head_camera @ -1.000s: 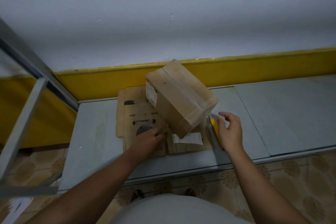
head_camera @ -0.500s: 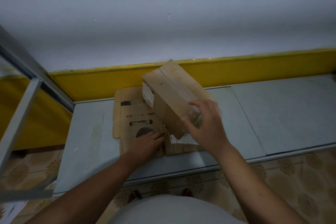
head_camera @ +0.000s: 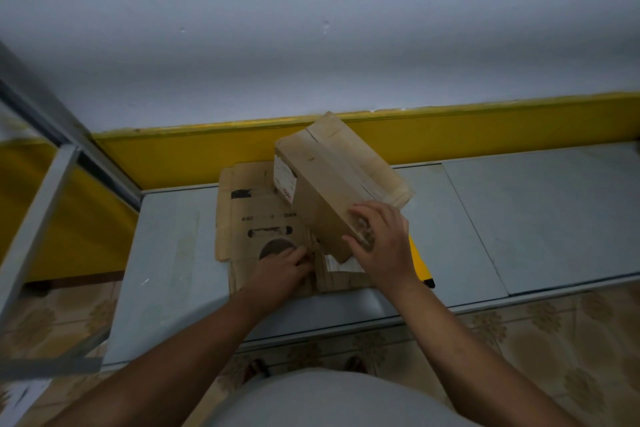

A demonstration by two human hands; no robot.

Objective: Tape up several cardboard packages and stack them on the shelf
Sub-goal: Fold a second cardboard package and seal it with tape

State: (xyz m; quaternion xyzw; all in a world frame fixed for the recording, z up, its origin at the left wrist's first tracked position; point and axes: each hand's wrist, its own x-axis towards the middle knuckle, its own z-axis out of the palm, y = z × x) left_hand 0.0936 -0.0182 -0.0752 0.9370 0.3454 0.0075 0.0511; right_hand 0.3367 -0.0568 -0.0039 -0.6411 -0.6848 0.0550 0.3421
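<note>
A brown cardboard box (head_camera: 332,184) with clear tape along its top seam stands tilted on one low edge, on a sheet of flattened cardboard (head_camera: 242,222). My left hand (head_camera: 284,265) lies on that sheet with its fingers curled at the box's lowest corner, gripping it there. My right hand (head_camera: 379,243) lies over the box's near end and its spread fingers press on the wrinkled tape. A white label sticks to the box's left face.
A yellow utility knife (head_camera: 420,265) lies on the grey shelf board (head_camera: 536,218), just right of my right wrist. A grey metal upright (head_camera: 45,191) rises at the left. A yellow band and a white wall run behind. Patterned floor tiles lie below.
My right hand left the spot beside the yellow knife and came down on the box's near end. The left hand and the tilted box stayed put.
</note>
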